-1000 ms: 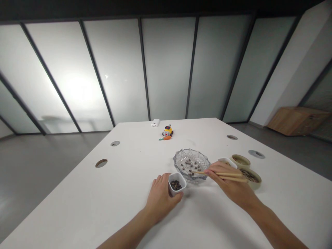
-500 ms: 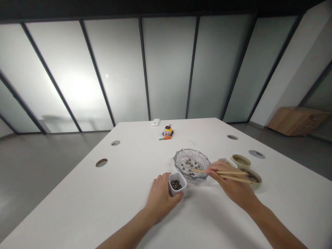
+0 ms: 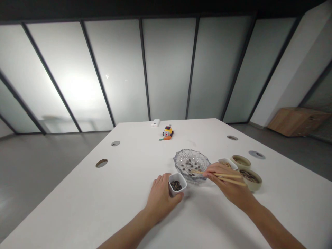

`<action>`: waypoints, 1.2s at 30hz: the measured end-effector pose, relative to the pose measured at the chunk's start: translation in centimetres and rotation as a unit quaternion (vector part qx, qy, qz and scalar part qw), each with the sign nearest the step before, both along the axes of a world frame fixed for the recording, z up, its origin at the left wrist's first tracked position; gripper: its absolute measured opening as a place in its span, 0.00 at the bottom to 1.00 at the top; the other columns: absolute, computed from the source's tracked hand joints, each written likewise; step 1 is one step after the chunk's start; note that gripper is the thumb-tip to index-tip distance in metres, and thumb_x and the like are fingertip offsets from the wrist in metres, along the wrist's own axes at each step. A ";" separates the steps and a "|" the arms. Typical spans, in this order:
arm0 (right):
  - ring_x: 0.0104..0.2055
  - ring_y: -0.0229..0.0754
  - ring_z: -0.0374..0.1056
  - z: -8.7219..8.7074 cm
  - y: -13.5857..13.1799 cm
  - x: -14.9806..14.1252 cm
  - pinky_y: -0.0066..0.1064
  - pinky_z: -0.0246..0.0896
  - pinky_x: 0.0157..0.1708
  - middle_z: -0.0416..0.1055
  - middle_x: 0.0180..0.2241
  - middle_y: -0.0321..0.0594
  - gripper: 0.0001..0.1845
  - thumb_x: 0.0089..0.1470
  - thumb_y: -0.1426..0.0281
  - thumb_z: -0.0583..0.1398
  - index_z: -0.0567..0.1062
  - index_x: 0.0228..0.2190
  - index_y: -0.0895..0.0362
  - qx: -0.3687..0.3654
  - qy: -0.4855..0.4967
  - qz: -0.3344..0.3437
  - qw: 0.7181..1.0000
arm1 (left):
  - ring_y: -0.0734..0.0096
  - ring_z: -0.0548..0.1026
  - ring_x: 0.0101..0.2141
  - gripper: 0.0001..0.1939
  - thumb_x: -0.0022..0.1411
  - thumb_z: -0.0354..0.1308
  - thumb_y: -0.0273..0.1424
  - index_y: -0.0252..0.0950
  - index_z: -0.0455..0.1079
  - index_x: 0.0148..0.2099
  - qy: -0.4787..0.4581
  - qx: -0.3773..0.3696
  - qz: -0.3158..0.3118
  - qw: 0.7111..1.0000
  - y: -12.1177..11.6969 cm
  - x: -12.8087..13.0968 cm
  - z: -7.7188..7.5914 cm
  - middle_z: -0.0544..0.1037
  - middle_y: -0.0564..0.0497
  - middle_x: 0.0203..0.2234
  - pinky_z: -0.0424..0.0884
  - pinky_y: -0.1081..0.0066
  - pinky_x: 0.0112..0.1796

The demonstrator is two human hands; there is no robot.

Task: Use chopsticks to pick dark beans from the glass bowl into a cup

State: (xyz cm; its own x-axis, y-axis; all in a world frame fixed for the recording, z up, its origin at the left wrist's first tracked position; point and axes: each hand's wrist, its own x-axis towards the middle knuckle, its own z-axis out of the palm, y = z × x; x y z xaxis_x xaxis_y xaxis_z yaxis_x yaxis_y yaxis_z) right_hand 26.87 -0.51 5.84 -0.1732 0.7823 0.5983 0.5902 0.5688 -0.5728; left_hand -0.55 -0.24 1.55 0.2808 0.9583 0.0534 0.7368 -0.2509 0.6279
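My left hand is closed around a small white square cup, thumb at the near side. Dark seeds lie in the cup. Behind and to the right of it stands a scalloped clear glass bowl with several dark seeds scattered over its bottom. My right hand grips a pair of wooden chopsticks. Their tips reach over the rim into the front of the bowl, among the seeds. Whether the tips pinch a seed is too small to tell.
Right of the bowl stand a white dish with light brown pieces, a green bowl holding striped-looking seeds and another green bowl. Farther back are a toy carrot, a yellow toy car and a white box-like device.
My right hand has shifted slightly left with the chopsticks, uncovering more of the white dish and the green bowl. My left hand and the cup stay in place.
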 end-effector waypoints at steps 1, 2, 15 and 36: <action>0.35 0.44 0.79 0.0 0.0 0.0 0.33 0.77 0.37 0.83 0.33 0.39 0.22 0.70 0.50 0.62 0.83 0.32 0.50 0.000 0.004 0.001 1.000 | 0.51 0.74 0.53 0.21 0.62 0.66 0.41 0.42 0.71 0.55 0.001 0.000 0.000 1.000 0.0 0.0 0.0 0.80 0.46 0.51 0.65 0.59 0.55; 0.35 0.44 0.79 0.0 0.0 0.0 0.33 0.77 0.37 0.83 0.33 0.39 0.21 0.70 0.50 0.62 0.83 0.31 0.50 -0.001 0.005 0.002 1.000 | 0.51 0.74 0.53 0.21 0.62 0.66 0.41 0.42 0.71 0.55 0.002 -0.001 -0.001 1.000 0.0 0.0 -0.1 0.80 0.46 0.51 0.65 0.59 0.54; 0.36 0.45 0.80 -0.3 0.0 0.0 0.36 0.78 0.39 0.84 0.34 0.40 0.19 0.71 0.52 0.62 0.84 0.33 0.50 0.007 -0.004 0.004 1.000 | 0.51 0.74 0.52 0.20 0.62 0.66 0.42 0.42 0.71 0.54 -0.004 0.005 -0.004 1.000 0.0 -0.2 -0.2 0.80 0.46 0.51 0.65 0.58 0.54; 0.33 0.49 0.78 0.7 -0.1 0.8 0.40 0.73 0.36 0.83 0.29 0.41 0.32 0.68 0.39 0.57 0.83 0.28 0.49 0.028 -0.022 -0.121 0.992 | 0.51 0.74 0.53 0.22 0.63 0.65 0.41 0.42 0.71 0.57 0.008 0.007 -0.004 1.000 0.2 -0.1 -0.6 0.80 0.46 0.52 0.65 0.57 0.56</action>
State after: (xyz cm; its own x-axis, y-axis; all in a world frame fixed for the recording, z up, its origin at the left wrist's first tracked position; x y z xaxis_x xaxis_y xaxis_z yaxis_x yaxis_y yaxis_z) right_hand 27.64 -0.60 6.58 -0.0119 0.7693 0.6388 0.7366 0.4388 -0.5147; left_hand -0.65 -0.01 0.94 0.2885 0.9554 0.0626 0.7452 -0.2651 0.6118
